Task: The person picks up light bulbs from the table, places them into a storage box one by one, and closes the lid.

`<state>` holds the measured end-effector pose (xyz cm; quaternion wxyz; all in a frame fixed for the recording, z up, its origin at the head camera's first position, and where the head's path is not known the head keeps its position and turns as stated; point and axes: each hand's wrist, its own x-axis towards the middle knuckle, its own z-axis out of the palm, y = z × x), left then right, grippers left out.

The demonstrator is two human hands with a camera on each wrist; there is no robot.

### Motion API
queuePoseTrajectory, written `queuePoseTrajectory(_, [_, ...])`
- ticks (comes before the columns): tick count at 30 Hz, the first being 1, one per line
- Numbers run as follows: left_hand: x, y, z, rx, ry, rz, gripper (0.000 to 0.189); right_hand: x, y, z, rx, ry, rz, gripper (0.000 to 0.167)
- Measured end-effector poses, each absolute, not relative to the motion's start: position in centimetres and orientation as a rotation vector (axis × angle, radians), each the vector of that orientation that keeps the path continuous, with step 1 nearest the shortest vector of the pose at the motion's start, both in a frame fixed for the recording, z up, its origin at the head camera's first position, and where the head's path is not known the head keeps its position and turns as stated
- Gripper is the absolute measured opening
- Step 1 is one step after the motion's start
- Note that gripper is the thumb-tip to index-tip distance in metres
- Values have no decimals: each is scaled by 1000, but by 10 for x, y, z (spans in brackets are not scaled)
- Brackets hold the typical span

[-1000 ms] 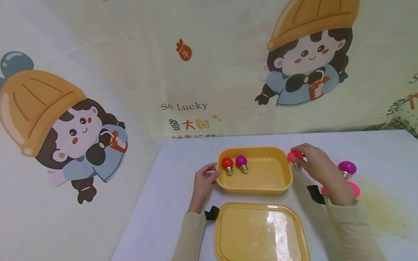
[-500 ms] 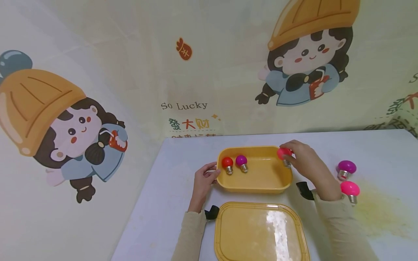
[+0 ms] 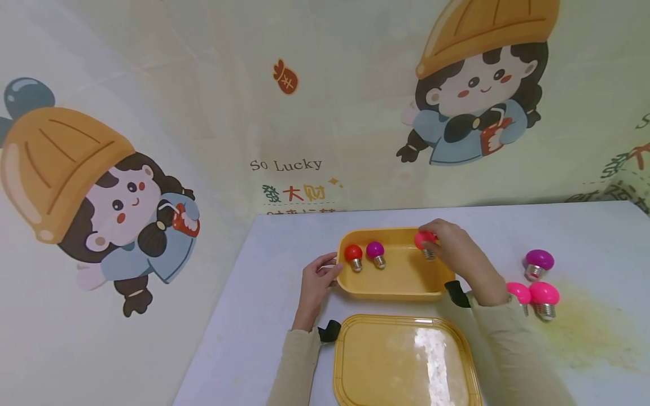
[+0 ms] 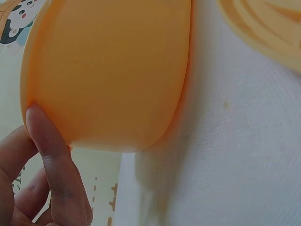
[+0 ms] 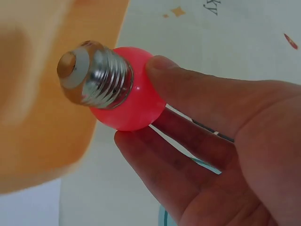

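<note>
My right hand (image 3: 449, 242) holds a pinkish-red light bulb (image 5: 136, 94) by its round head, between thumb and fingers, over the right part of the yellow box (image 3: 396, 295). The bulb's silver screw base points down in the head view. At the box's left end, my left hand (image 3: 317, 282) pinches the rim, with the thumb (image 4: 47, 132) on the outer wall and the fingers partly hidden. Inside the box, toward the left, lie a red bulb (image 3: 353, 253) and a purple bulb (image 3: 376, 250), side by side.
A yellow lid (image 3: 396, 361) lies flat on the white table (image 3: 254, 316) in front of the box. To the right lie another purple bulb (image 3: 539, 260) and two pink bulbs, one pink bulb (image 3: 544, 294) in full view and the other partly behind the right sleeve (image 3: 513, 338).
My right hand has carried the pinkish-red bulb leftward from beside the box to over its inside. The pink bulbs behind my arm have come into view. My left hand stays on the rim.
</note>
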<state>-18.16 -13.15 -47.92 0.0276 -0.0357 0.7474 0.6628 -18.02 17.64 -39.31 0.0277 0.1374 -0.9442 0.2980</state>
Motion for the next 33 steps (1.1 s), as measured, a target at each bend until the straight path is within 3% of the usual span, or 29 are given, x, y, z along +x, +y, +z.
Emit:
queuePoseTrajectory(12, [-168, -128, -449, -65, 2289, 2040, 38, -189, 159, -398, 477, -2936, 916, 30])
queuePoseTrajectory(33, [-169, -129, -453, -71, 2286, 2041, 38, -214, 137, -412, 532, -3040, 897, 26])
